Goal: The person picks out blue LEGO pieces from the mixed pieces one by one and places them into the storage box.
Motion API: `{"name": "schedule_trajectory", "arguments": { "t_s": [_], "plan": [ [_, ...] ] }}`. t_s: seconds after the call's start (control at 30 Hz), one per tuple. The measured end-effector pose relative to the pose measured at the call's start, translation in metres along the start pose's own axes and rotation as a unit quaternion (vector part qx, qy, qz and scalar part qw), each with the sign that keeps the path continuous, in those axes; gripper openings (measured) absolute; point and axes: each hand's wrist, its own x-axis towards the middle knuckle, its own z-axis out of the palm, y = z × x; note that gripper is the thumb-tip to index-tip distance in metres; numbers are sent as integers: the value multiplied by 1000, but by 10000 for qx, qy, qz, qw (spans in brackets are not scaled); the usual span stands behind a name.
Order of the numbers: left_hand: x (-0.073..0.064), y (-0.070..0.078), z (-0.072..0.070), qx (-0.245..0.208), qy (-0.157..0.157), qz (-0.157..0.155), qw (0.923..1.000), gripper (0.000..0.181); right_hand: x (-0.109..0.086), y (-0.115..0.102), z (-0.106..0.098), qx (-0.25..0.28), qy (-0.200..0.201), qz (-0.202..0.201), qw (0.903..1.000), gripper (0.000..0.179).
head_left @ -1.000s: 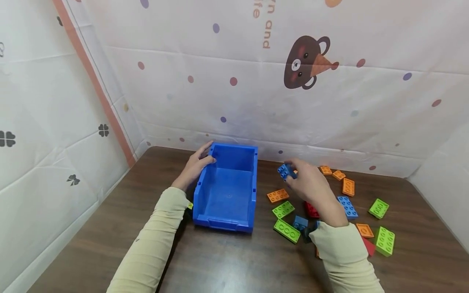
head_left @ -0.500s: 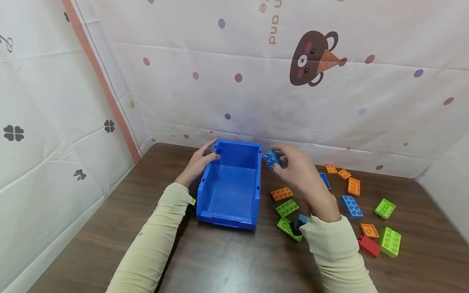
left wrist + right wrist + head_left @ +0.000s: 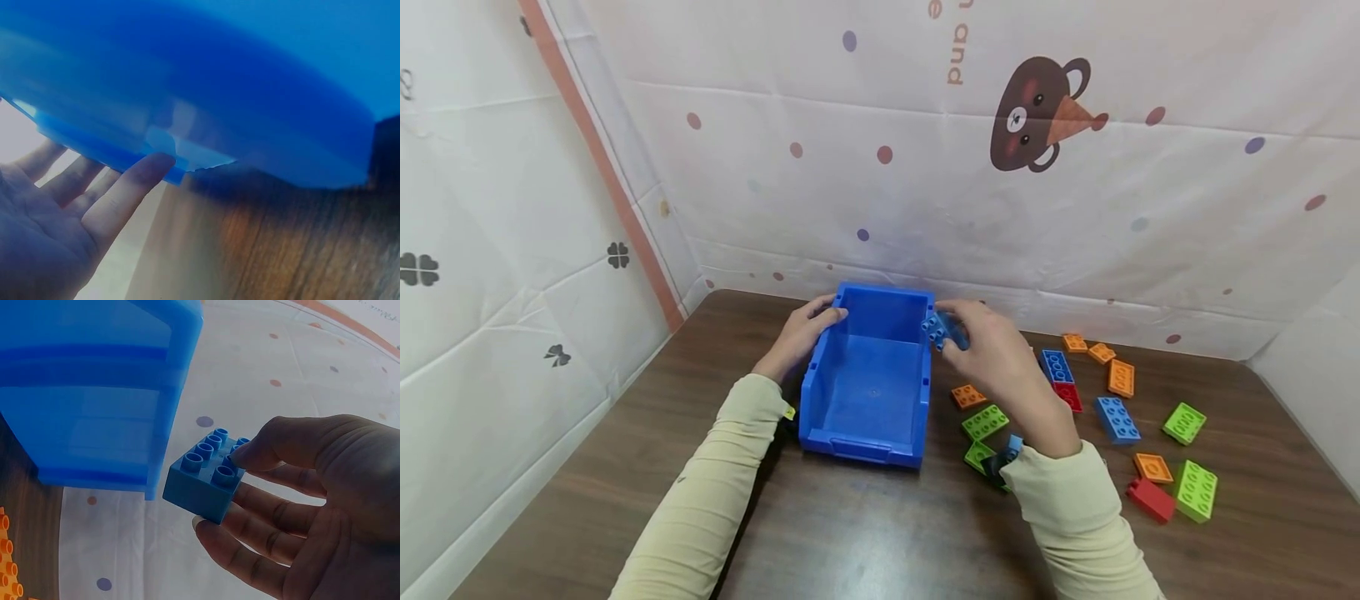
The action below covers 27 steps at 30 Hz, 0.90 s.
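A blue open-front storage bin (image 3: 874, 312) stands on the table, its floor bare. At its left wall, my left hand (image 3: 796, 340) grips the rim, thumb over the edge and the other fingers outside; the left wrist view shows the thumb (image 3: 128, 190) against the blue plastic. Just beside the bin's right rim, my right hand (image 3: 996, 350) holds a blue building brick (image 3: 200, 490) above the table. Thumb and fingertips pinch it, with its studs tilted toward the bin. In the head view the brick slightly overlaps the bin's back right corner.
Loose bricks lie right of the bin: orange (image 3: 967, 396), green (image 3: 985, 422), blue (image 3: 1117, 419), red (image 3: 1152, 498) and lime (image 3: 1197, 492) ones among them. My right forearm covers part of this group. A printed cloth (image 3: 775, 192) hangs behind the table.
My right hand has carried the blue brick left, up to the bin's right rim. A blue and a red brick formerly behind that hand now show. The left hand stays on the bin.
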Motion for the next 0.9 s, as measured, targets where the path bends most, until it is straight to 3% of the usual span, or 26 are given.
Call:
{"name": "schedule_trajectory", "arguments": {
  "t_s": [0.6, 0.9],
  "plan": [
    [-4, 0, -2, -40, 15, -93, 9999, 69, -1, -25, 18, -335, 178, -662, 9971, 49],
    [-2, 0, 0, 16, 71, -93, 9999, 67, -1, -32, 26, -196, 311, -1041, 9939, 47]
  ]
}}
